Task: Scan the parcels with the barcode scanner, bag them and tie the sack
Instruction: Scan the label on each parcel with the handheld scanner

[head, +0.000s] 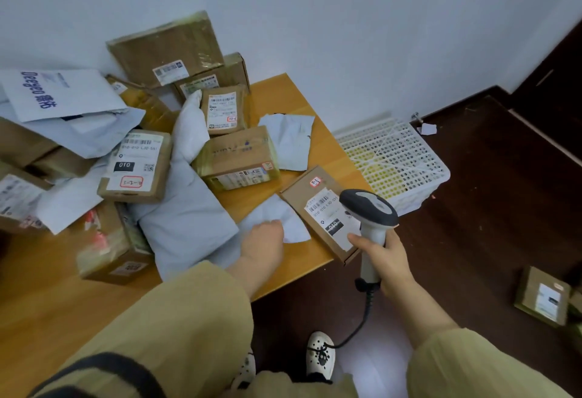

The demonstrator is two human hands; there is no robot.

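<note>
Right hand (385, 260): its grip is clamped round the pale handle of the barcode scanner, with the forefinger lying forward on the front of the handle.
Barcode scanner (368, 208): held over the right front corner of the bench. Its dark grey head is above the label of the flat box and hides a part of it. A black cable (366, 306) hangs from the handle end toward the floor.
Flat box (299, 191): brown cardboard, lying flat at the right front corner of the bench, one corner reaching past the edge. A white label (324, 211) with a barcode and "010" faces up.
Left hand (263, 240): lies back-up on the small white mailer, just left of the flat box. The fingers bend downward and are hidden, so I cannot tell whether the grip is closed on the mailer or only rests on it.
Small white mailer (271, 208): thin and crumpled, between the grey mailer and the flat box.
Grey mailer (189, 224): a large soft bag, left of the left hand.
Pile of parcels (239, 158): brown boxes and white bags heaped on the left and far part of the bench, up to the wall.
Bench (47, 303): orange-brown wooden top.
White basket (393, 158): on the dark floor (488, 208), right of the bench, against the wall.
Floor box (543, 295): brown, with a white label, lying near the right edge of the view.
</note>
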